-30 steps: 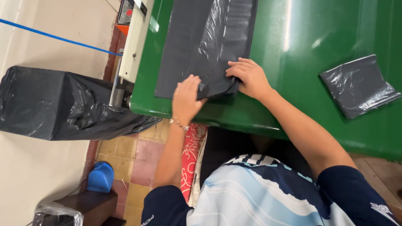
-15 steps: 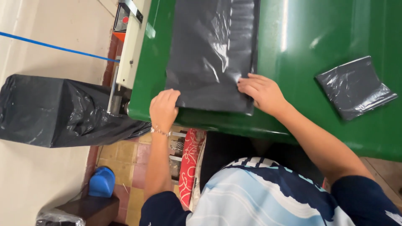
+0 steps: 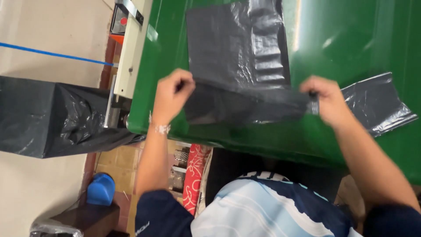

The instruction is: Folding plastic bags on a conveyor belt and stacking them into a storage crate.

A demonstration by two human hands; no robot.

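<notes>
A black plastic bag (image 3: pixel 239 57) lies flat on the green table (image 3: pixel 351 35), its near end lifted and folded back. My left hand (image 3: pixel 173 94) pinches the bag's near left corner. My right hand (image 3: pixel 326 98) pinches the near right corner, so the raised edge stretches between both hands just above the table. A folded black plastic bag (image 3: pixel 377 103) rests on the table just right of my right hand.
A white machine housing with a red button (image 3: pixel 129 48) runs along the table's left side. A bin lined with black plastic (image 3: pixel 52 116) stands on the floor at left. A blue object (image 3: pixel 101 188) and a red patterned cloth (image 3: pixel 195 177) sit below the table edge.
Both hands were pressing the bag's near edge flat. They have since spread apart to its corners, gripped them and lifted the edge off the table.
</notes>
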